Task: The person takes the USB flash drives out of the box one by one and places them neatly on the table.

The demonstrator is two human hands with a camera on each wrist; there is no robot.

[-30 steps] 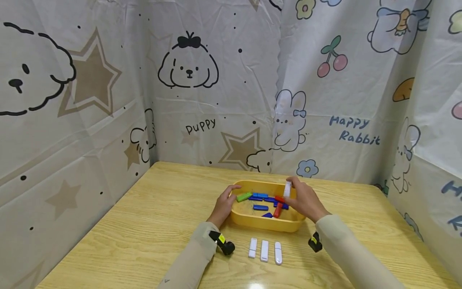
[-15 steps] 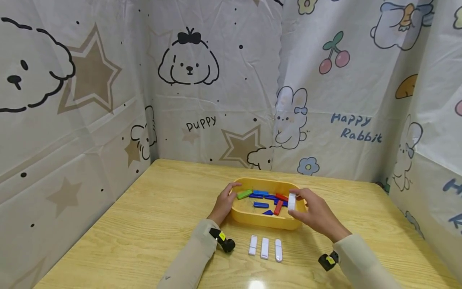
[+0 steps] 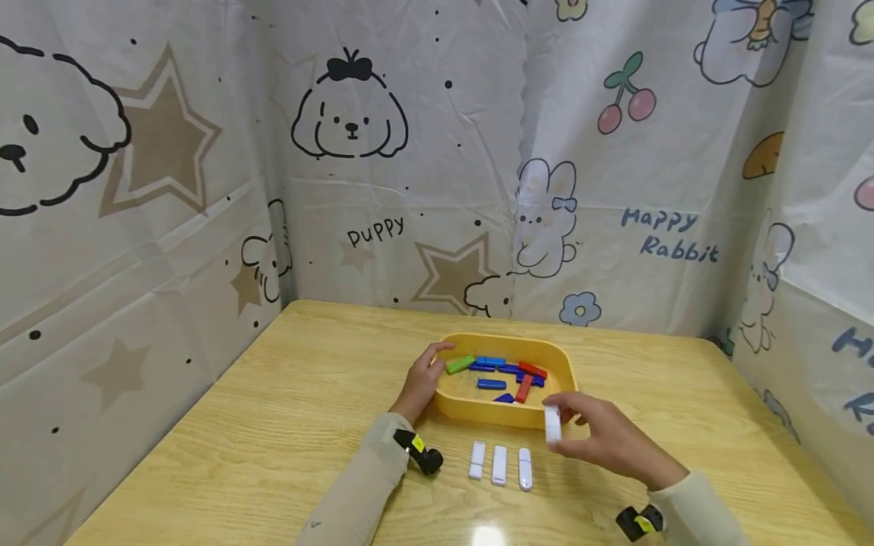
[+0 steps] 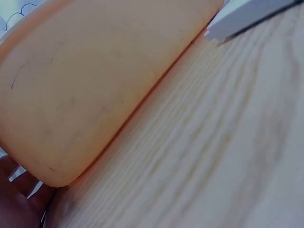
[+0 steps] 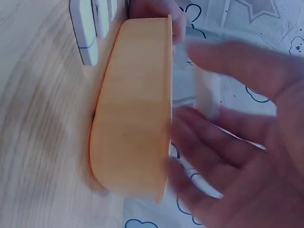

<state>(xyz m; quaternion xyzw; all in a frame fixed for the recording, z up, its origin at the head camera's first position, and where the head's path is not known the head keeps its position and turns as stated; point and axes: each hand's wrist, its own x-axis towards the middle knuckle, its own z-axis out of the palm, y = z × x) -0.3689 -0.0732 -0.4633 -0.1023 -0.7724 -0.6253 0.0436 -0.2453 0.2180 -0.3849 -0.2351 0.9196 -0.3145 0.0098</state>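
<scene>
Head view: right hand pinched a white stick between thumb and fingers, stick upright, held just in front of the yellow tray near its right front corner and above the wooden surface. Left hand gripped the tray's left rim, thumb hooked over the edge. Inside the tray lay a green block, several blue blocks and red blocks, loosely scattered. Three white sticks lay side by side on the surface in front of the tray, just left of the held stick. Black wrist devices showed on both sleeves. Cartoon-print curtain walled the surface on three sides.

Left wrist view: close and blurry; tray's outer wall filled the upper left, resting on the surface. Part of the hand showed at the bottom left corner against the tray's end. One white stick end showed at top right.

Right wrist view: motion-blurred; right hand's fingers curled around the white stick, held beside the tray. White sticks lay on the surface at top left.
</scene>
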